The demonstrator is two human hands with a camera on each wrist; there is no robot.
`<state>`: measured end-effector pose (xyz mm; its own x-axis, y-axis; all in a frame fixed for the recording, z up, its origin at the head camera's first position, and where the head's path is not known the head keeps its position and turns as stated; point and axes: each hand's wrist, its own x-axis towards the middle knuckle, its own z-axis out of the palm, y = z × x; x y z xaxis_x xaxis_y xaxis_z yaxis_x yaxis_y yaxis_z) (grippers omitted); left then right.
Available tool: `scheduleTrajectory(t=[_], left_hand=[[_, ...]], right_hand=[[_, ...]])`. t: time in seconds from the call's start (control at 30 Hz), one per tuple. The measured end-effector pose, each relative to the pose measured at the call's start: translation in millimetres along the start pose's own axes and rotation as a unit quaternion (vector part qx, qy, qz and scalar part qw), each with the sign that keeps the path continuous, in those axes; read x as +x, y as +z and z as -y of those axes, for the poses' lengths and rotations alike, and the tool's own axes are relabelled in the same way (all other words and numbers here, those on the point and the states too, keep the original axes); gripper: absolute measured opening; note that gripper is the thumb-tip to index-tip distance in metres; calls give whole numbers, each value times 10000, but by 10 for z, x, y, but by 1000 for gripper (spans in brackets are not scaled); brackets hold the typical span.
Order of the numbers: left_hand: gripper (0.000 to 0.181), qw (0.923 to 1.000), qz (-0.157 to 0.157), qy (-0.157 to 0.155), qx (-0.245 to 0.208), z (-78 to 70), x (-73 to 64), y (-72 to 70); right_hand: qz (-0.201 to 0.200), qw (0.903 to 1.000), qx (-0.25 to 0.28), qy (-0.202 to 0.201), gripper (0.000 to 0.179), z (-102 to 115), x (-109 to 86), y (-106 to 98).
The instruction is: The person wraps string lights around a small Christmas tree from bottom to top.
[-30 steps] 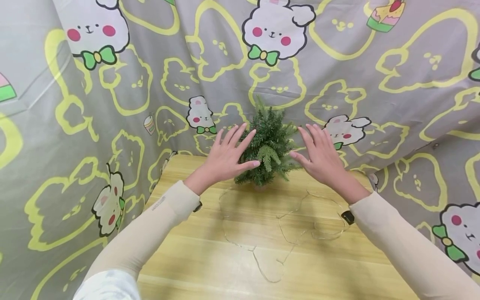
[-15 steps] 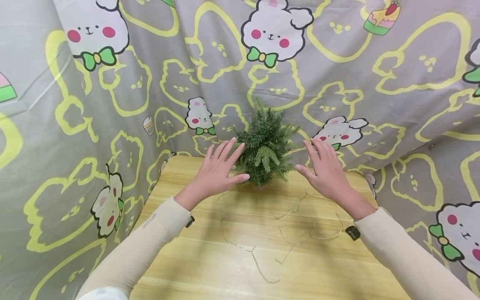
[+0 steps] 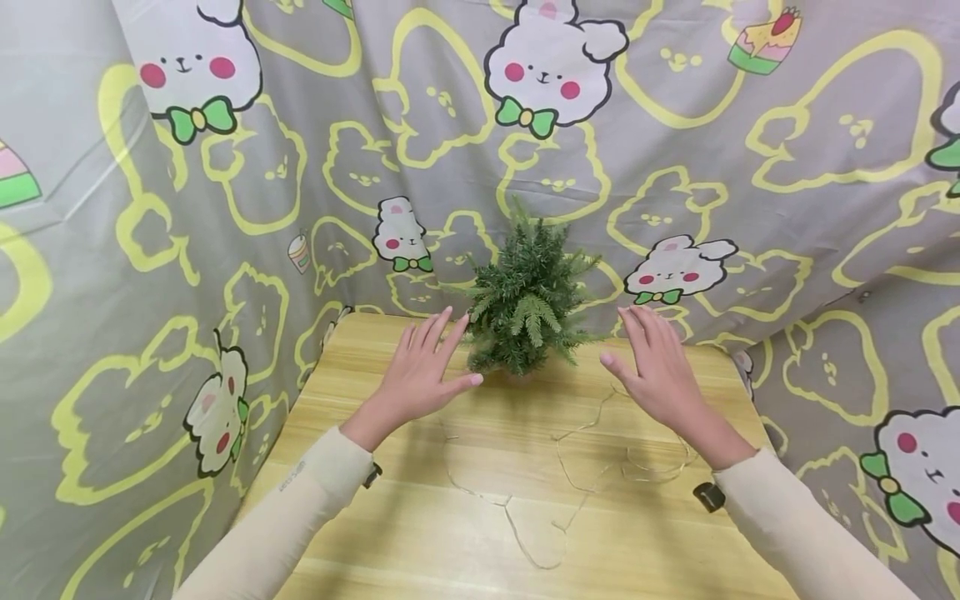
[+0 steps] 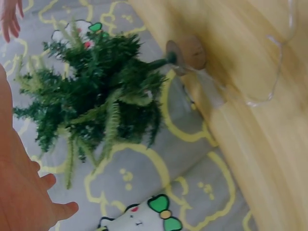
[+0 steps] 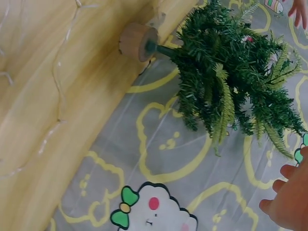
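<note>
A small artificial Christmas tree (image 3: 528, 292) stands upright near the back of the wooden table. In the left wrist view its round wooden base (image 4: 193, 53) shows below a short green trunk. My left hand (image 3: 415, 377) hovers to the left of the tree, fingers spread and straight, holding nothing. On the other side my right hand (image 3: 662, 377) is held in the air with extended fingers, apart from the branches. A thin wire string of lights (image 3: 480, 496) lies loosely looped on the table in front of the tree, partly under the right forearm.
The light wooden table (image 3: 405, 542) ends at a grey curtain (image 3: 465, 183) printed with yellow outlines and white cartoon animals. This cloth hangs behind the tree and along both sides.
Both hands have drawn back from the tree toward the body and moved apart, left hand leftward, right hand slightly rightward. The tree and the string of lights stay in place.
</note>
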<state>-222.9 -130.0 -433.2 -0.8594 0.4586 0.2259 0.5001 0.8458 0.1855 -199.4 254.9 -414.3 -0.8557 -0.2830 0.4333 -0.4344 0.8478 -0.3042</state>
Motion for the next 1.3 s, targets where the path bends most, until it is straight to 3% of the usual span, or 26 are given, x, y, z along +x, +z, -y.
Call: scheduleTrajectory(t=[0.47,0.73,1.03,1.3], left_hand=[[95,9980,270,-360,-438,44,-338,437],[96,9948,391,-673,-656,57,-480,659],[96,9957,208,-504,-743,106,-667,955],[93,9958,414,-303,-754,189,-845,1254]], right_hand=[[88,9969,516,581,71,-71,-408,336],[530,9902,795,1019,71,-43,-648,564],[831,9810,1070,1391,71,116,-890,859],[1092,9710,1285,1697,69,321,-1077,1221]])
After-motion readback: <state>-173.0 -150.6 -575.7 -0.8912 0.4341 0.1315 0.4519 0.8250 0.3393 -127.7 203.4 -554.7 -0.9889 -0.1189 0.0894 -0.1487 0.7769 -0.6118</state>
